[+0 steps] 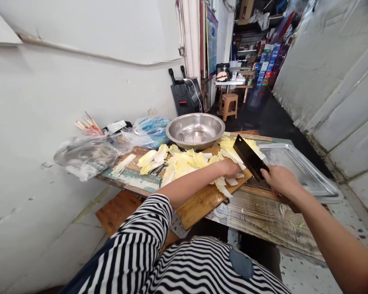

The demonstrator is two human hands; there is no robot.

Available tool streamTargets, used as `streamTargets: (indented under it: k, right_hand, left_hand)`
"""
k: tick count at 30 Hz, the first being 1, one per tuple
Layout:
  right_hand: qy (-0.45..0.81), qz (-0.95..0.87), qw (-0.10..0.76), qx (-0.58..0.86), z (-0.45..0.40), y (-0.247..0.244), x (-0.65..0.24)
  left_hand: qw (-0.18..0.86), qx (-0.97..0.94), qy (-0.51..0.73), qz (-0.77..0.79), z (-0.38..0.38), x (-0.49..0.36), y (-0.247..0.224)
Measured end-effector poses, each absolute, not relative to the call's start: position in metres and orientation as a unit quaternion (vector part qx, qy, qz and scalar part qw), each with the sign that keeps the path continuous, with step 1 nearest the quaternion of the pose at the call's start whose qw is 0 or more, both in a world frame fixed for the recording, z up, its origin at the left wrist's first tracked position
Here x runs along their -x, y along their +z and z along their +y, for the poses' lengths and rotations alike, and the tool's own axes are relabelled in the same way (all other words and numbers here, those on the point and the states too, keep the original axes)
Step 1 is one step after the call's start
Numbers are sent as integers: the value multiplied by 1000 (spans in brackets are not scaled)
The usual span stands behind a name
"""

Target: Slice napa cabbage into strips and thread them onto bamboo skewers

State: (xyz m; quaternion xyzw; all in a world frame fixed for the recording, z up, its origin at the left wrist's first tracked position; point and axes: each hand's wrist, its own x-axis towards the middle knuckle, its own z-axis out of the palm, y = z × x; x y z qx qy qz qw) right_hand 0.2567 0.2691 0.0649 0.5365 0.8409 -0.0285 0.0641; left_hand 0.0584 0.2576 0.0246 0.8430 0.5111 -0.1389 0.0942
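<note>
My right hand (279,179) is wrapped round the handle of a dark cleaver (248,157), whose blade is raised at the right end of the wooden cutting board (202,206). My left hand (231,168) rests low over pale cabbage pieces on the board, left of the blade; its fingertips are hard to make out, and so is anything under them. Yellow-white cabbage leaves (187,161) cover the board's far part, and more leaves lie to its left. Some cut pieces are at the board's near edge.
Behind the board stands a steel bowl (195,130). A metal tray (297,167) lies at the right. Plastic bags (88,155) and thin white sticks (123,164) are at the left. Farther back are a black speaker (187,97) and a brown stool (229,106).
</note>
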Motion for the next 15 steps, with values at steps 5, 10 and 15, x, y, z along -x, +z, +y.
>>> streamTargets:
  k: [5, 10, 15]
  right_hand:
    - [-60, 823, 18, -564, 247, 50, -280]
    - [-143, 808, -23, -572, 217, 34, -295]
    - [-163, 808, -42, -564, 205, 19, -296]
  left_hand:
    - [84, -854, -169, 486, 266, -57, 28]
    - [64, -864, -171, 469, 266, -50, 33]
    - [49, -870, -74, 485, 253, -44, 60]
